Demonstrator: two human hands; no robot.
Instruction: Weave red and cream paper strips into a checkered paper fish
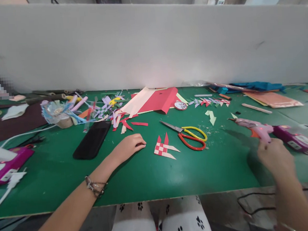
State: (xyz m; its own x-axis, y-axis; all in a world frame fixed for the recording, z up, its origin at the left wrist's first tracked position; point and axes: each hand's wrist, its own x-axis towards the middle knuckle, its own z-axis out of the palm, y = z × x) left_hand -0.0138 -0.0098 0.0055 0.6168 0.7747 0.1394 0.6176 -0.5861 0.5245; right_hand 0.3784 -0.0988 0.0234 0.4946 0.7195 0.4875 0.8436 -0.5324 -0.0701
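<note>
My right hand (276, 156) is closed around the handle of a pink glue gun (259, 128), its nozzle pointing left and back over the table. On the green tabletop rests my left hand (129, 146), fingers curled in and nothing visible in them. Just right of it lies a woven red and pale pink paper fish (161, 149) with pointed strip ends. Scissors (181, 130) with one yellow and one red handle lie partly open behind the paper fish. A black phone (92, 141) lies left of my left hand.
Paper strips (102, 112) and red paper sheets (159, 100) lie towards the white partition (149, 49). A woven paper chain (212, 102) sits at back right. Purple power strips (296, 139) with cables stand at both sides. A green paper arrow-shaped piece (211, 117) lies behind the scissors.
</note>
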